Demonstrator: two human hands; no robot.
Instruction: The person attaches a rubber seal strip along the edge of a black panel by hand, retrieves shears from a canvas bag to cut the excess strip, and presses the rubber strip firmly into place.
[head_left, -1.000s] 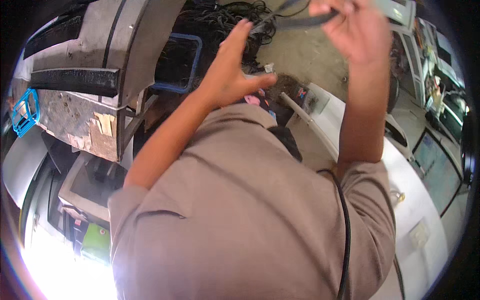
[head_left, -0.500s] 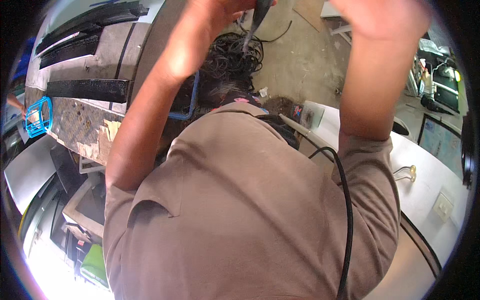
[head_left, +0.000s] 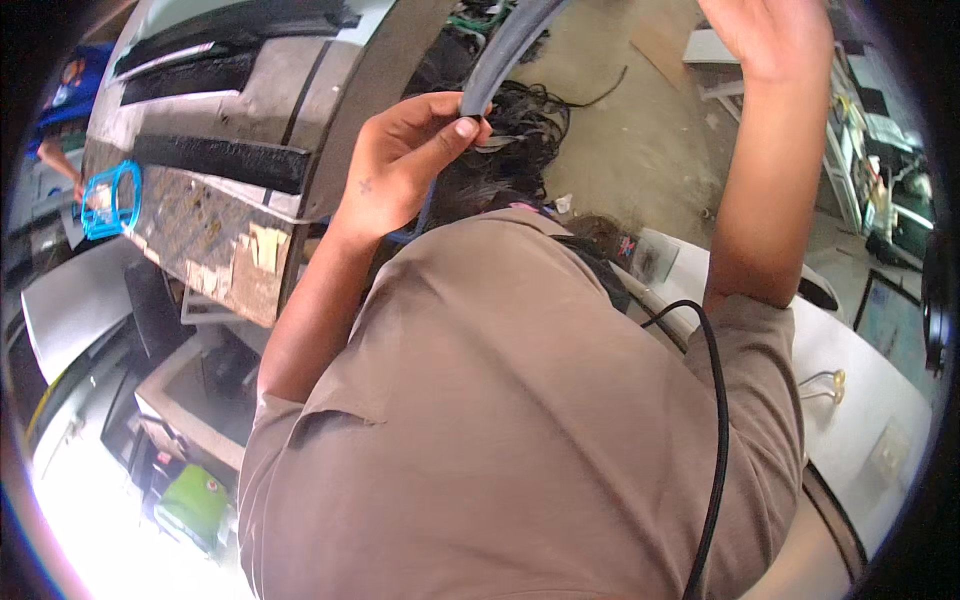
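Between the thumb and fingers of my left hand (head_left: pixel 400 170) is the lower end of a dark grey rubber strip (head_left: pixel 505 55). The strip bends up and to the right, past the top edge of the picture. My right hand (head_left: pixel 775 35) is raised at the upper right. Its fingers are cut off by the top edge, so whether they hold the strip's other part is hidden. Below and behind the strip, a tangled heap of black rubber strips (head_left: pixel 535 130) lies on the floor.
Black flat strips (head_left: pixel 220 160) lie on a worn workbench (head_left: pixel 200 230) at left. Near its far-left corner stands a blue plastic basket (head_left: pixel 110 200), with another person's arm (head_left: pixel 58 158) beside it. A white panel with a hook (head_left: pixel 835 385) is close on my right. A black cable (head_left: pixel 715 430) hangs over my shirt.
My left hand has come down in the picture, and more of the grey strip shows above it. My right hand has shifted slightly up. The whole view has turned a little.
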